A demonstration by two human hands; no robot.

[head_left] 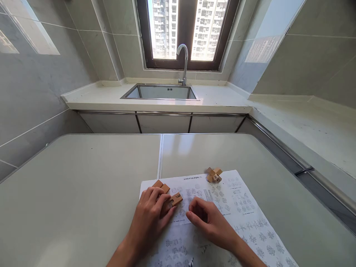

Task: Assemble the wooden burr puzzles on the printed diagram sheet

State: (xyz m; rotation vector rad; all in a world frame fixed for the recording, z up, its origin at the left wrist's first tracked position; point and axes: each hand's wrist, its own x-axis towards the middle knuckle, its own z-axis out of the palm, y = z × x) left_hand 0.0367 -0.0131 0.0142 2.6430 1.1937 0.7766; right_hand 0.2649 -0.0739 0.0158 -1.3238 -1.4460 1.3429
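My left hand [150,211] rests over several small wooden puzzle pieces on a printed sheet. Its thumb and fingers close on a notched wooden puzzle piece [176,199] that bears a dark mark on its end. Two more wooden pieces [162,185] lie just beyond the knuckles, partly covered by the hand. To the right, my right hand [207,220] hovers over or rests on the sheet, fingers curled in and thumb near the index finger. Nothing shows in its hollow. Farther off, a crossed cluster of interlocked wooden pieces [214,175] sits at the top edge of the printed sheet [250,218].
The sheet lies on a pale table [83,193] with a seam [160,155] down its middle. Behind it runs a white counter [222,96] with a sink [167,98] and a tap [185,63] under a window. Another counter [314,118] borders the right side.
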